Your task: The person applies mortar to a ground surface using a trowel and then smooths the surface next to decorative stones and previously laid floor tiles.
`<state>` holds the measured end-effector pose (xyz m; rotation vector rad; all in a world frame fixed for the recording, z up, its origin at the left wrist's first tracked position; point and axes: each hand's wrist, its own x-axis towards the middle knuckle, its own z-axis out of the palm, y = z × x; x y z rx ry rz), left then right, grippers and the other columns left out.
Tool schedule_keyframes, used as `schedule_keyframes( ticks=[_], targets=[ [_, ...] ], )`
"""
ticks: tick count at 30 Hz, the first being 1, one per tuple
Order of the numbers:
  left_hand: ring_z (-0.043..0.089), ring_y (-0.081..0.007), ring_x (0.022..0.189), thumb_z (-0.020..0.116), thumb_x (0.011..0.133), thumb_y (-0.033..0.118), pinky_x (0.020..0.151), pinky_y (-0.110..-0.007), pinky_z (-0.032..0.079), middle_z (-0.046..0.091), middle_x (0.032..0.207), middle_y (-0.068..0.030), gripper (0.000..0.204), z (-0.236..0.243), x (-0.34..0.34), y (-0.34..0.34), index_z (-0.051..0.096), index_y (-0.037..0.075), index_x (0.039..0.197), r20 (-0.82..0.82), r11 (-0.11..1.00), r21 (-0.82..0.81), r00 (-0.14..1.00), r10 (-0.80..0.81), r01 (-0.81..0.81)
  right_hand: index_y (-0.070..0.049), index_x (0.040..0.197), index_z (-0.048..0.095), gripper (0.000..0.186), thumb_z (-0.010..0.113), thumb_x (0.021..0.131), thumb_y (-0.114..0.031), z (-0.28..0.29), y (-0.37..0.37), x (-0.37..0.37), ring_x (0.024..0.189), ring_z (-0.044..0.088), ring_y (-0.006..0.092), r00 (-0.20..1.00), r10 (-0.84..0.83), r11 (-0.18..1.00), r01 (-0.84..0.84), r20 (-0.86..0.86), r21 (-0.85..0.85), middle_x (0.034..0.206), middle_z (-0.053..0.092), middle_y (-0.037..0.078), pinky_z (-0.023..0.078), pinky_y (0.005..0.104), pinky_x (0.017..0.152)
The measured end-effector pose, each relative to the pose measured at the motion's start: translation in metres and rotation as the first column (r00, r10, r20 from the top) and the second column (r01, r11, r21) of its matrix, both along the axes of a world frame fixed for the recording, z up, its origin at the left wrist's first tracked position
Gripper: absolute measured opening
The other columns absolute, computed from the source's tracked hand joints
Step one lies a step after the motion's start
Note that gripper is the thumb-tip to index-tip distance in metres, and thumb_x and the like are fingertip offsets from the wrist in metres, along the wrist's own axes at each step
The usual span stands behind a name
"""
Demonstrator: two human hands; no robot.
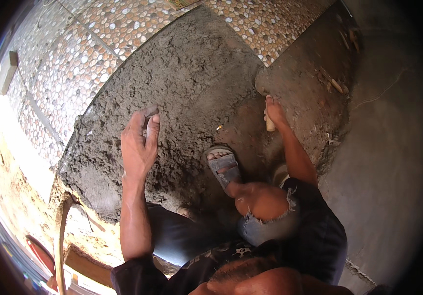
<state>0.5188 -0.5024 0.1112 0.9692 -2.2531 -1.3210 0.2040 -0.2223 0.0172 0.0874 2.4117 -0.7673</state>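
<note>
My left hand is over the rough grey wet mortar, its fingers curled around a small grey lump, perhaps stone or mortar. My right hand grips a pale wooden handle at the edge between the rough mortar and smoother brown-grey ground; I cannot make out what is at the handle's far end. My sandalled foot rests on the mortar between the two hands, near a small white stub.
Pebble-patterned paving borders the mortar above and left, with a grey block on it. A curved pole or hose and a red object lie lower left. A smooth concrete floor runs along the right.
</note>
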Motion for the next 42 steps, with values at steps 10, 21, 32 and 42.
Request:
schedule_keyframes(
  ticks=[10, 21, 32, 42],
  targets=[
    [0.065, -0.0294, 0.089, 0.054, 0.096, 0.027, 0.080, -0.038, 0.050, 0.067, 0.097, -0.0152, 0.029, -0.010, -0.008, -0.002, 0.063, 0.003, 0.109, -0.003, 0.999, -0.044, 1.000, -0.014, 0.014, -0.001, 0.124, 0.047, 0.051, 0.040, 0.097, -0.043, -0.030, 0.001, -0.023, 0.083, 0.063, 0.0392, 0.786, 0.557, 0.831, -0.523, -0.268, 0.191, 0.100, 0.061, 0.024, 0.051, 0.0477, 0.068],
    [0.065, -0.0302, 0.090, 0.054, 0.096, 0.027, 0.081, -0.038, 0.050, 0.067, 0.100, -0.0161, 0.029, -0.015, -0.019, -0.001, 0.063, 0.003, 0.110, 0.034, 0.999, -0.042, 0.999, -0.030, 0.032, 0.001, 0.129, 0.044, 0.053, 0.037, 0.099, -0.042, -0.042, -0.041, -0.098, 0.095, 0.062, 0.0415, 0.718, 0.650, 0.736, -0.511, -0.250, 0.444, 0.121, 0.055, 0.028, 0.049, 0.0492, 0.078],
    [0.066, -0.0263, 0.095, 0.056, 0.096, 0.027, 0.085, -0.038, 0.050, 0.068, 0.107, -0.0137, 0.028, -0.009, -0.022, 0.004, 0.063, 0.004, 0.110, 0.042, 0.999, 0.013, 0.998, -0.041, 0.040, 0.001, 0.124, 0.048, 0.052, 0.040, 0.097, -0.044, 0.011, -0.058, -0.058, 0.067, 0.060, 0.0272, 0.858, 0.479, 0.874, -0.487, 0.185, -0.005, 0.079, 0.059, 0.015, 0.051, 0.0404, 0.063],
    [0.065, -0.0254, 0.096, 0.055, 0.096, 0.028, 0.085, -0.037, 0.049, 0.068, 0.106, -0.0136, 0.030, -0.015, -0.021, 0.003, 0.063, 0.004, 0.112, 0.087, 0.999, -0.006, 0.995, -0.038, 0.038, -0.001, 0.129, 0.047, 0.052, 0.036, 0.100, -0.043, -0.003, -0.115, -0.096, 0.102, 0.060, 0.0429, 0.466, 0.884, 0.394, -0.684, -0.049, 0.614, 0.112, 0.062, 0.025, 0.047, 0.0522, 0.086]
  ],
)
